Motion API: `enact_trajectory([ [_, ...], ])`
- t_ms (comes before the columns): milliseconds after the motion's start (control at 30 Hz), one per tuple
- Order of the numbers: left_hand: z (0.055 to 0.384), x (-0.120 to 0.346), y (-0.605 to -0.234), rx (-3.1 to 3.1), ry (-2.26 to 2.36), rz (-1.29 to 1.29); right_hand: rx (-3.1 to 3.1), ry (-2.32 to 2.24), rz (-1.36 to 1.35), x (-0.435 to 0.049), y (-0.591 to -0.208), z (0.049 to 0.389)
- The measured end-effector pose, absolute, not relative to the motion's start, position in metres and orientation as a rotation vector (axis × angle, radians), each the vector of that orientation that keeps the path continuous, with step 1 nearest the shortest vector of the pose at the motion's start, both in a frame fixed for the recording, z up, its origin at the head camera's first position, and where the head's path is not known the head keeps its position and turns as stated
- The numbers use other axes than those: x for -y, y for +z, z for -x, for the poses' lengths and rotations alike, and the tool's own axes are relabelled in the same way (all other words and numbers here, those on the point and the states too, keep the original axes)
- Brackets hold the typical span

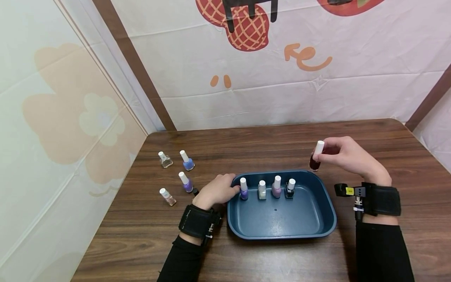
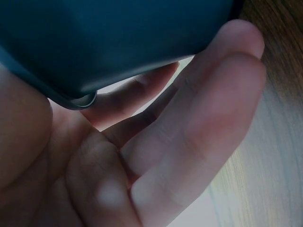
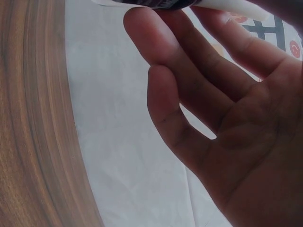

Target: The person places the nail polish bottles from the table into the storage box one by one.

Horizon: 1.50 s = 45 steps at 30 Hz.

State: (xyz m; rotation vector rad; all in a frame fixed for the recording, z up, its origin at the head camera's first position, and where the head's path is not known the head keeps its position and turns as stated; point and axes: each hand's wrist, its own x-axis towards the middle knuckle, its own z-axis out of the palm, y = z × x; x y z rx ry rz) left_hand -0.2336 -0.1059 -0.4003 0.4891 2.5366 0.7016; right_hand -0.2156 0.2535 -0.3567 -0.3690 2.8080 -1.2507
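My right hand [image 1: 352, 156] pinches a dark red nail polish bottle [image 1: 314, 163] with a white cap, just beyond the tray's back right corner. In the right wrist view only a sliver of this bottle [image 3: 165, 4] shows at the top edge. My left hand [image 1: 218, 190] grips the left rim of a blue tray [image 1: 282, 219], with the fingers outside the wall. Inside the tray, a purple bottle [image 1: 244, 194], a pale bottle [image 1: 262, 192], a mauve bottle [image 1: 276, 192] and a black bottle [image 1: 289, 193] stand in a row along the back.
Left of the tray, on the wooden table [image 1: 141, 243], stand a clear bottle [image 1: 166, 162], a blue bottle [image 1: 188, 164], a purple bottle [image 1: 188, 185] and a beige-pink bottle [image 1: 170, 199]. A small black object [image 1: 195, 191] shows beside my left hand. Printed cloth [image 1: 246, 105] hangs behind the table.
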Motion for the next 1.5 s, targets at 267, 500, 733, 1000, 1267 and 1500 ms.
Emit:
enact_trajectory([
  [267,0.2338,0.1061,-0.4008,-2.544,0.701,-0.494,-2.8,-1.177,0.412,-0.2538,-0.3568,0.2164],
  [500,0.2337,0.1058,-0.4008,-2.545,0.697,-0.492,-2.79,-1.178,0.416,-0.2517,-0.357,0.2154],
  [733,0.2338,0.1062,-0.4017,-2.546,0.701,-0.503,-2.746,-1.2,0.491,-0.2521,-0.3583,0.2164],
  [1000,0.233,0.1058,-0.4003,-2.562,0.693,-0.512,-2.697,-1.217,0.502,-0.2512,-0.3576,0.2159],
  [1267,0.2319,0.1052,-0.399,-2.572,0.683,-0.509,-2.656,-1.222,0.491,-0.2508,-0.3592,0.2169],
  [1500,0.2324,0.1049,-0.3996,-2.567,0.683,-0.503,-2.647,-1.203,0.497,-0.2503,-0.36,0.2186],
])
